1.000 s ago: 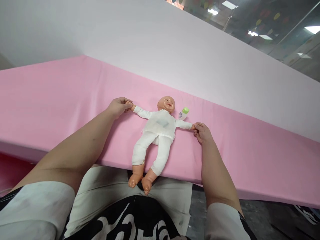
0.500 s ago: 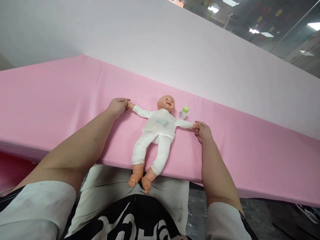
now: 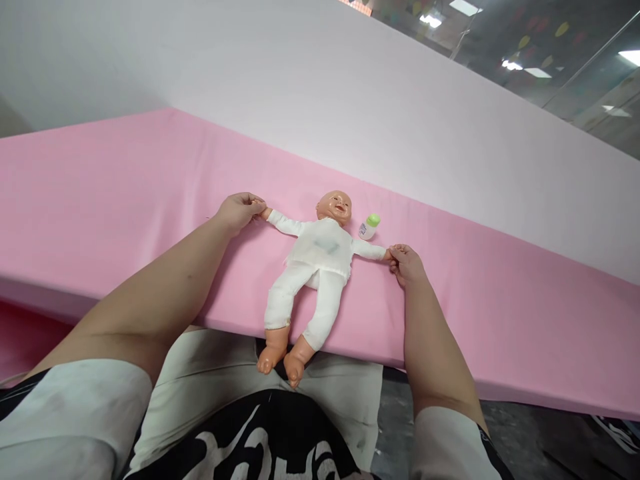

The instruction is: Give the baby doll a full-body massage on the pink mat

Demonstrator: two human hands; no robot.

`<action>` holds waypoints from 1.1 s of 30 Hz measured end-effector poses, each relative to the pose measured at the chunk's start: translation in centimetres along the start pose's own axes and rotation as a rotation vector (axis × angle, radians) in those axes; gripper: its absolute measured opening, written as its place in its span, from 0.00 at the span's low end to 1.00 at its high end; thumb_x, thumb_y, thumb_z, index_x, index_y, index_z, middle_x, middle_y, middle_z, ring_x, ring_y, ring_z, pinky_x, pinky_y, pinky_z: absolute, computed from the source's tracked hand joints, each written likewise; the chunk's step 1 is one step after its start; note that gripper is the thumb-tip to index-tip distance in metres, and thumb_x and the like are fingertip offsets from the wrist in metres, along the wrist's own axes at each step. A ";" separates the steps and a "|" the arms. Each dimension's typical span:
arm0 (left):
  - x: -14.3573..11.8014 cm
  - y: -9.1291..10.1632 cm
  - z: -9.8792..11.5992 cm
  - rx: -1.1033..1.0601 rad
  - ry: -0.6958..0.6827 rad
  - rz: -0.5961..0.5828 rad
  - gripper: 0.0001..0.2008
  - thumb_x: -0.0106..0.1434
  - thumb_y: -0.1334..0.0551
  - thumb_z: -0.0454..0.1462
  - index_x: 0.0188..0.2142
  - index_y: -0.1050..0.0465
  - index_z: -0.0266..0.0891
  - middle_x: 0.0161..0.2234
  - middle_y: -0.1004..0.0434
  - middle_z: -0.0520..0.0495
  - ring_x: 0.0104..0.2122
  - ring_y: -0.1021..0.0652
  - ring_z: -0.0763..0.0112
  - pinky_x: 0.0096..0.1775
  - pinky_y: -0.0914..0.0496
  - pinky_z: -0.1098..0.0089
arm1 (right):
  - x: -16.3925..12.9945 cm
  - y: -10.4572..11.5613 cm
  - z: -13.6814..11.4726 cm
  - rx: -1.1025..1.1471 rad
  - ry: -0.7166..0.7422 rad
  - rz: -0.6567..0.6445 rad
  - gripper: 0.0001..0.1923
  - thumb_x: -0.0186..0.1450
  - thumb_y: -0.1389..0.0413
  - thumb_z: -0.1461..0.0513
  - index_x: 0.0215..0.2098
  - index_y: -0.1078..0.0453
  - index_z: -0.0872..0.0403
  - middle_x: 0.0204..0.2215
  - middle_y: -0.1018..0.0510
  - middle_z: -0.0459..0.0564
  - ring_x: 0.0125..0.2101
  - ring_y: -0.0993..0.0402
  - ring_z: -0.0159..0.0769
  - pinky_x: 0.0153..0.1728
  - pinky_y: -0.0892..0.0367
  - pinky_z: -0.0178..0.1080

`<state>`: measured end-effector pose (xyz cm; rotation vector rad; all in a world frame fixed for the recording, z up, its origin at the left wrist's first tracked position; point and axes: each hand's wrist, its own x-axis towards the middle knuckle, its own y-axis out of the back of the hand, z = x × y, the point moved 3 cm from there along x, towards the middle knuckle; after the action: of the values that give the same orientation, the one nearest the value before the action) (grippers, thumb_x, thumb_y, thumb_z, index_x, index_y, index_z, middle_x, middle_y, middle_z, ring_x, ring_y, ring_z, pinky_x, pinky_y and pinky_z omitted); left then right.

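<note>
A baby doll [image 3: 319,257] in a white top and white trousers lies on its back on a pink mattress [image 3: 125,200], arms spread wide, bare feet hanging over the near edge. My left hand [image 3: 238,210] pinches the doll's hand on the left side. My right hand [image 3: 406,262] pinches the doll's other hand on the right. A small white bottle with a green cap [image 3: 369,227] lies on the mattress just right of the doll's head.
A pale wall panel [image 3: 350,100] rises behind the mattress. Beyond it at the top right is glass with ceiling lights [image 3: 535,72]. My lap in light trousers [image 3: 220,380] sits under the mattress edge. Dark floor [image 3: 550,440] shows at the lower right.
Both hands keep hold of the doll's hands; the doll's arms shifted only slightly back and forth. The doll and bottle stay in place.
</note>
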<state>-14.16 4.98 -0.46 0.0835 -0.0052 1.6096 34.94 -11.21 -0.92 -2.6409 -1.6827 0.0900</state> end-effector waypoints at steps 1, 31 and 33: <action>0.0 0.0 0.0 0.004 -0.001 0.011 0.09 0.54 0.27 0.37 0.34 0.21 0.37 0.26 0.23 0.47 0.22 0.27 0.72 0.25 0.32 0.71 | 0.0 0.0 0.0 -0.039 0.003 0.005 0.23 0.54 0.25 0.51 0.33 0.32 0.50 0.19 0.30 0.38 0.15 0.42 0.23 0.11 0.46 0.27; -0.1 -0.1 0.0 0.009 -0.018 -0.009 0.09 0.54 0.27 0.36 0.33 0.22 0.38 0.27 0.22 0.47 0.25 0.25 0.70 0.30 0.29 0.70 | -0.2 -0.2 -0.1 -0.075 0.019 -0.024 0.26 0.54 0.24 0.48 0.33 0.34 0.50 0.20 0.25 0.40 0.15 0.40 0.24 0.13 0.44 0.28; 0.0 0.0 -0.1 0.032 -0.021 0.019 0.08 0.56 0.28 0.39 0.31 0.23 0.39 0.26 0.23 0.46 0.25 0.26 0.70 0.28 0.30 0.70 | -0.1 -0.2 -0.1 -0.114 0.026 0.011 0.27 0.56 0.27 0.43 0.32 0.35 0.50 0.20 0.26 0.40 0.14 0.43 0.24 0.11 0.47 0.28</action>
<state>-14.18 4.96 -0.53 0.1252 0.0035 1.6280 34.72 -11.26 -0.79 -2.7184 -1.7158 -0.0413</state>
